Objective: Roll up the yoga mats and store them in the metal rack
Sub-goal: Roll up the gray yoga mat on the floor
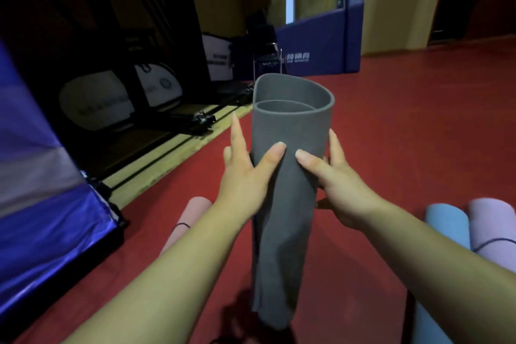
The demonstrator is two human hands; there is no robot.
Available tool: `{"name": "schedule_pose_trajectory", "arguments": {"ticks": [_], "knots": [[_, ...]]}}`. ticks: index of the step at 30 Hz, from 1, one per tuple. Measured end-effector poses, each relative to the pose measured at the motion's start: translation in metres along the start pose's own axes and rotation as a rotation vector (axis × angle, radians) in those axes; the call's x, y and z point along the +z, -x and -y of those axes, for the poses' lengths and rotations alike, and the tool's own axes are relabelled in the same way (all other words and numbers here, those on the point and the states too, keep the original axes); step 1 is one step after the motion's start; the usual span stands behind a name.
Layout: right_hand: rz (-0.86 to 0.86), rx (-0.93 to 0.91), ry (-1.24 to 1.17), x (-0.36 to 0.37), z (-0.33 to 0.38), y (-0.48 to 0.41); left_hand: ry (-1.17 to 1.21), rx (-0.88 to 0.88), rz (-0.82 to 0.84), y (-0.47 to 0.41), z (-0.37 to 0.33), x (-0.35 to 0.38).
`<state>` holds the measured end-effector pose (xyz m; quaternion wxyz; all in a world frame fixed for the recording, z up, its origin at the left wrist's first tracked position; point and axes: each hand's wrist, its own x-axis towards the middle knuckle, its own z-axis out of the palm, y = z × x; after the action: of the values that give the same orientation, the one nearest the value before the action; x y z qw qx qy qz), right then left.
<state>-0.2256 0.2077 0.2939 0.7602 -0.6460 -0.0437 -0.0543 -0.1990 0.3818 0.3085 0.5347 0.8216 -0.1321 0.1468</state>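
Mat (290,131), grey, loosely rolled, upright over mid floor (413,134); left hand (245,176) and right hand (346,187) clasp its middle, thumbs pressed on front, fingers (238,134) wrapped behind. Pink roll (192,212), blue roll (444,220), lilac roll (494,223) lie along floor's near edge.

No wording can be read with certainty. White lettering (297,58) runs along the lower face of the blue padded stand (321,42): a row of larger characters over a smaller line, too blurred to make out. The large white oval bag (95,98) carries a dark line of print across its middle, illegible. The smaller white bag (156,89) beside it bears a round bluish emblem (166,83) and faint print. The white panel (217,61) behind them shows a dark text line with a red mark at its right edge, also unreadable.
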Motion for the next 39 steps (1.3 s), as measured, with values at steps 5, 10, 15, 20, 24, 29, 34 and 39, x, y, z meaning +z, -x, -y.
{"name": "schedule_pose_trajectory", "arguments": {"ticks": [5,10,15,20,24,29,34,39], "knots": [[0.088,-0.115,0.023,0.001,0.012,0.012,0.05,0.098,0.064,0.021,-0.006,-0.031],[0.174,-0.155,0.009,-0.006,0.007,0.015,0.026,0.117,0.164,0.029,0.0,-0.034],[0.221,-0.248,-0.029,-0.001,0.026,0.02,0.024,0.2,0.189,0.028,-0.015,-0.031],[0.103,-0.283,-0.066,-0.004,0.036,0.018,0.056,0.293,0.197,0.024,-0.028,-0.026],[0.016,-0.276,-0.082,-0.014,0.036,0.019,0.018,0.325,0.054,0.018,-0.033,-0.023],[-0.136,-0.363,-0.007,-0.008,0.04,0.021,0.061,0.319,0.001,0.014,-0.038,-0.007],[-0.117,-0.392,0.063,-0.01,0.044,0.017,0.456,0.208,0.062,0.011,-0.047,0.005],[0.007,-0.358,-0.065,-0.016,0.045,0.017,0.397,0.19,-0.065,0.01,-0.061,0.007]]}}
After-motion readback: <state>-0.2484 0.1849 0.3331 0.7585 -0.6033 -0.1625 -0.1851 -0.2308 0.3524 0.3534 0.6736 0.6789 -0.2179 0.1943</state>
